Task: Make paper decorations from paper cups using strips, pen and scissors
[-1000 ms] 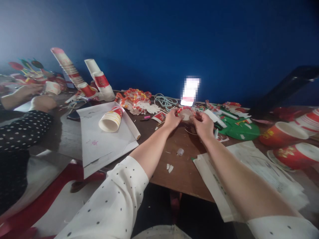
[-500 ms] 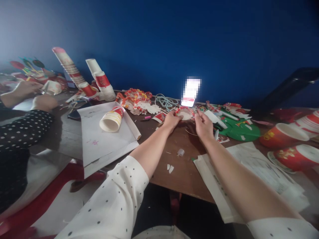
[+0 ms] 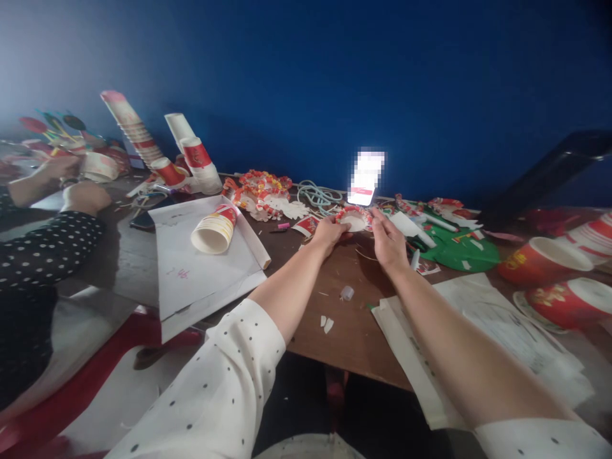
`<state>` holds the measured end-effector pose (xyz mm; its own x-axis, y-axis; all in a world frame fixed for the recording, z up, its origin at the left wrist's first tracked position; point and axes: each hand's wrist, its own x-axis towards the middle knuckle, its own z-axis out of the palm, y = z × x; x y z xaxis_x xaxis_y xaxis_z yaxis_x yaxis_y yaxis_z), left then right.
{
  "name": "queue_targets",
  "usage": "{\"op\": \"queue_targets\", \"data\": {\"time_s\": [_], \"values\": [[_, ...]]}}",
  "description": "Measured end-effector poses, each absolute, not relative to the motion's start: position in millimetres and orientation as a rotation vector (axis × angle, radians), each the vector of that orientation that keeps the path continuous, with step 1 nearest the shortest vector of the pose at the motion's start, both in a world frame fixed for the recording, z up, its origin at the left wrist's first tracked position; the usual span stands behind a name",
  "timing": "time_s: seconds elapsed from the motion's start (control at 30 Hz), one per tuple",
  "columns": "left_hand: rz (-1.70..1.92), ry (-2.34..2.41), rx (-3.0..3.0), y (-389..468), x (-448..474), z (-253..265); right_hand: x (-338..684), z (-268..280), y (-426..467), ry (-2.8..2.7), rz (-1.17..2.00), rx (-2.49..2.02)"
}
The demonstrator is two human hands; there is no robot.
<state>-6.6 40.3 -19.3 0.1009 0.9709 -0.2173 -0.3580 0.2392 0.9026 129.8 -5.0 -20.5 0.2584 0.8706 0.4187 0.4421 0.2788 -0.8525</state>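
Note:
My left hand (image 3: 329, 233) is closed on the left edge of a cut paper cup (image 3: 352, 221), a white round piece with a red and white curled rim. On its far side, my right hand (image 3: 389, 241) has its fingertips at the cup's right edge, the fingers pressed together. Just behind the cup a lit phone (image 3: 361, 194) stands upright near the blue wall, its screen partly blurred out. A red printed paper piece (image 3: 306, 224) lies beside my left hand. Small white scraps (image 3: 327, 324) and a clear plastic bit (image 3: 347, 292) lie on the brown table (image 3: 306, 338) nearer me.
A white box lid (image 3: 191, 299) holds nested paper cups (image 3: 213, 231). More cut cups (image 3: 262, 191), a pale cord (image 3: 318, 194) and cup stacks (image 3: 136, 134) line the wall. At right are a green disc (image 3: 454, 252), papers (image 3: 507, 325) and red cups (image 3: 545, 260). Another person's hands (image 3: 86, 196) work at left.
My right hand's fingers have shifted slightly up and left along the cup's rim. My left hand has barely moved. The other person's hands have moved a little.

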Motion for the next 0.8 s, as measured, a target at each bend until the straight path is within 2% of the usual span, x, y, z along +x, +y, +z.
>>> {"op": "queue_targets", "data": {"time_s": [0.17,0.37,0.8], "values": [[1.205,1.013,0.775,40,-7,-18,135,-30,3,-1.254,0.414,-1.413],[1.243,1.064,0.863,41,-8,-18,134,-40,8,-1.072,0.858,-1.318],[1.213,1.209,1.176,46,-11,-29,130,-30,1,-1.048,0.856,-1.319]]}}
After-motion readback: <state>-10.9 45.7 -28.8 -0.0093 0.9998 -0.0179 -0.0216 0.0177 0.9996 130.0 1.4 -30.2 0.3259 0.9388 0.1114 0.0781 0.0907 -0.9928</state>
